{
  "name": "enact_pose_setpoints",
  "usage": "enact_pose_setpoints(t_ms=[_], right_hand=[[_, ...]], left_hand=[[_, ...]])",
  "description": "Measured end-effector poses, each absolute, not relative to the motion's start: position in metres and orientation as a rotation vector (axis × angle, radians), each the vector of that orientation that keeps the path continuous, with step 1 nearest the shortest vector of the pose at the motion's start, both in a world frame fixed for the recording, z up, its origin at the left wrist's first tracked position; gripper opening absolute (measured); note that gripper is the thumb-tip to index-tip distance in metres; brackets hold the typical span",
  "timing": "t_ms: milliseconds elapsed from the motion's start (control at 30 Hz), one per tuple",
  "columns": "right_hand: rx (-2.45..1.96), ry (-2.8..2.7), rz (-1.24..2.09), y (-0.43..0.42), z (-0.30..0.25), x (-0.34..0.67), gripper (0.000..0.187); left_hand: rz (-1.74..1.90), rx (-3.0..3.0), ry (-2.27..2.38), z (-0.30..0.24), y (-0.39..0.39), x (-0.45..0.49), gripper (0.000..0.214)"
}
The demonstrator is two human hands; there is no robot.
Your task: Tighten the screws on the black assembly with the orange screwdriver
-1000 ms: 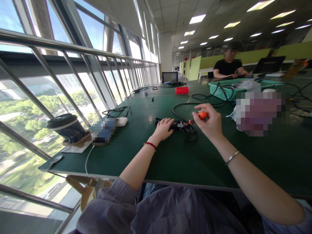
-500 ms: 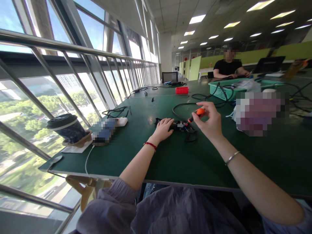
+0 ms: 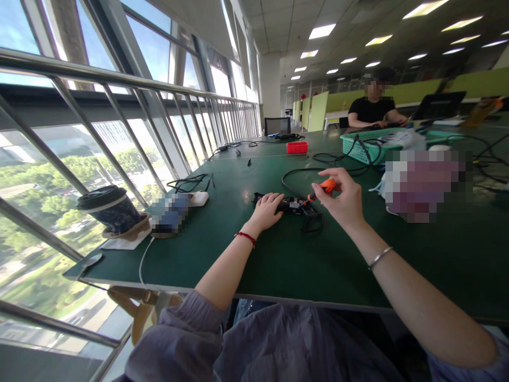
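My right hand (image 3: 342, 197) pinches the orange and black handle of a screwdriver (image 3: 328, 185) between thumb and fingers. The screwdriver slants down to the left, its low end at the right part of a black electronic device (image 3: 295, 206). Over the left part of that device lies my left hand (image 3: 267, 210), fingers curved round it and pressing it to the green table (image 3: 222, 249). Small parts and thin wires show in the device's exposed right section. A black cable (image 3: 312, 228) loops beside it. Whether the screwdriver's tip touches a screw cannot be made out.
Left are a lidded cup (image 3: 107, 209), a blurred phone (image 3: 172, 215) and a white plug (image 3: 199, 199). A red tray (image 3: 297, 148), a green basket (image 3: 363, 151) and a blurred pink item (image 3: 423, 183) stand beyond. Another person (image 3: 371, 111) sits across the table.
My right hand and the screwdriver handle have shifted very slightly, with the handle turned a little in the fingers. My left hand and the device stay put.
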State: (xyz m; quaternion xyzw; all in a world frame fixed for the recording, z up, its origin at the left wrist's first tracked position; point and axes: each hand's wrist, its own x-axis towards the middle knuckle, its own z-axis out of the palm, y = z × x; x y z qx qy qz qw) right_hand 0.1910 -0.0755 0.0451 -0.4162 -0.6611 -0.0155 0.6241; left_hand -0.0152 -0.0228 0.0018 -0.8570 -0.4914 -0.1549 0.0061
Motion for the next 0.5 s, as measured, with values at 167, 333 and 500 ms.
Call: enact_pose_setpoints(t_ms=[167,333,500], right_hand=[[-0.994,-1.528,-0.073,-0.0769,0.0457,0.1909,0.015],[-0.889,-1.527,-0.052,-0.0754,0.044,0.1893,0.031],[-0.944,-1.521,-0.076,-0.0744,0.0439,0.1897,0.019]], left_hand=[[-0.484,-2.682,-1.549,0.0023,-0.0228,-0.015,0.059],[-0.484,-2.686,-1.536,0.0024,-0.0227,-0.0148,0.059],[-0.489,-2.68,-1.535,0.0011,-0.0219,-0.0152,0.059]])
